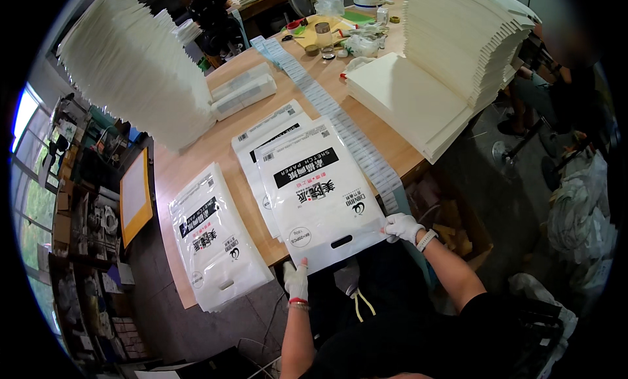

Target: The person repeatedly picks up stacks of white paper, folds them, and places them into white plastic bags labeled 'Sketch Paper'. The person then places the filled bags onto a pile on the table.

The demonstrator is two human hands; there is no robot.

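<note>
A flat white plastic bag (327, 212) with black and red print and a carry slot lies over the table's front edge. My left hand (296, 282), in a white glove, pinches its lower left corner. At the lower right corner, my right hand (403, 228), also gloved, grips the same bag with the fingers closed. Partly covered by this bag, another printed bag (243, 143) rests on the table. To the left lies a stack of similar bags (212, 248), its near end hanging past the edge. Whether the held bag has anything inside, I cannot tell.
Tall stacks of white paper stand at the left (131, 65) and right (458, 38) of the wooden table (169, 202). A long strip of printed labels (314, 94) crosses it. Farther back are a glass (324, 40) and scissors (288, 37). Another person (556, 91) is at the far right.
</note>
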